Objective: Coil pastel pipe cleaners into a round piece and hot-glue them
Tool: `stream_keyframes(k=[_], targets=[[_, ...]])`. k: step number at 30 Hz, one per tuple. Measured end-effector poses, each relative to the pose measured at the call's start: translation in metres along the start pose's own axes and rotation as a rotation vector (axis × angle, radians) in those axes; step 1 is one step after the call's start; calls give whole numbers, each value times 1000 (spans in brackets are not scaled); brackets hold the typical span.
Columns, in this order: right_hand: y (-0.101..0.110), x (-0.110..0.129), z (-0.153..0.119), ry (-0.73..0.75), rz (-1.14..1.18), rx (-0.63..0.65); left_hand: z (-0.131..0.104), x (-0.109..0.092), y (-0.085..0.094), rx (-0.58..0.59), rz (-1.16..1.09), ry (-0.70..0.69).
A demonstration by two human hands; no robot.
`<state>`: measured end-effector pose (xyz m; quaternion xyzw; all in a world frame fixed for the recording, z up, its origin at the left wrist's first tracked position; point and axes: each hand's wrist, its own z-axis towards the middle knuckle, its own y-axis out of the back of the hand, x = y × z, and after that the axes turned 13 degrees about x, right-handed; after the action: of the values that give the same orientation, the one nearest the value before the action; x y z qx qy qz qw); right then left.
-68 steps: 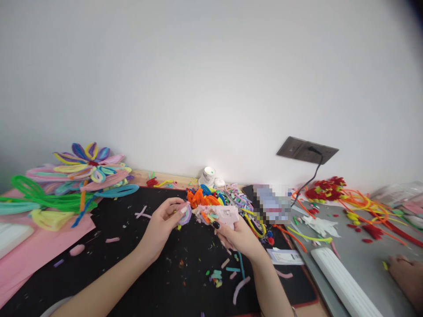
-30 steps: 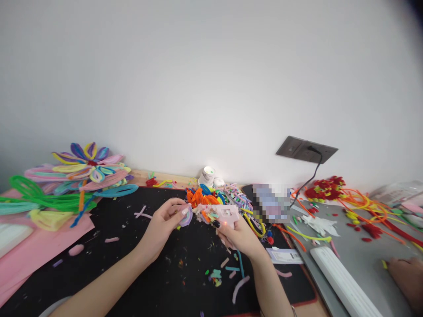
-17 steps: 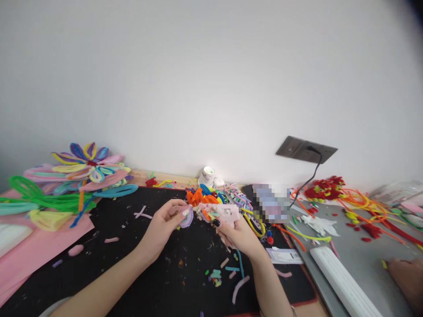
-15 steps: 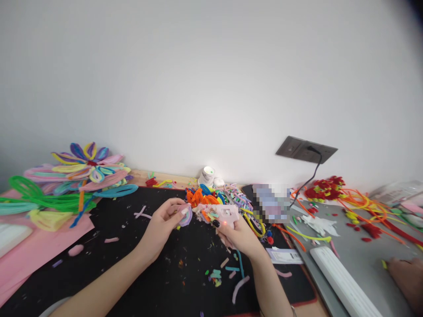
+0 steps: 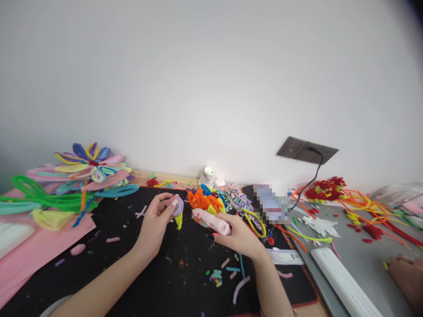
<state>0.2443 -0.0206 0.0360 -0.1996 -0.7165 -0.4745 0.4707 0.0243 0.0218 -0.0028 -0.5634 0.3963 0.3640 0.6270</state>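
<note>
Between thumb and fingers of my left hand (image 5: 158,215) is a small coiled chenille-stem piece (image 5: 179,205), lilac and pastel in bands. A yellow chenille piece (image 5: 179,221) hangs just under it. My right hand (image 5: 233,233) is wrapped round a pale pink glue gun (image 5: 213,220), its round end turned towards me and its smudged tip towards the left. The two held things are apart. Right behind the glue gun lies a bundle of orange chenille loops (image 5: 203,199). The black mat (image 5: 148,281) lies beneath both hands.
On the left are a multicoloured chenille flower (image 5: 94,163), green loops (image 5: 42,198) and pink paper (image 5: 62,246). A white paper cup (image 5: 208,175) stands by the wall. Scissors, a blurred-out phone (image 5: 271,202) and a white power strip (image 5: 343,281) lie rightwards. Another person's hand (image 5: 406,273) is far right.
My left hand has moved a little left with the coiled piece, and the yellow piece now shows below it. My right hand has rotated the glue gun, so its round end faces me.
</note>
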Motion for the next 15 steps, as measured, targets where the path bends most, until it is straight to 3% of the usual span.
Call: stream_keyframes(k=[6, 11, 13, 15], targets=[[-3, -10, 2, -60, -251, 107, 2, 2, 3, -39, -13, -23], [3, -13, 1, 3, -243, 136, 2, 1, 1, -19, -20, 0], [7, -11, 1, 31, -204, 32, 1, 2, 0, -5, -18, 6], [14, -12, 3, -12, -228, -196, 0, 2, 0, 11, -14, 18]])
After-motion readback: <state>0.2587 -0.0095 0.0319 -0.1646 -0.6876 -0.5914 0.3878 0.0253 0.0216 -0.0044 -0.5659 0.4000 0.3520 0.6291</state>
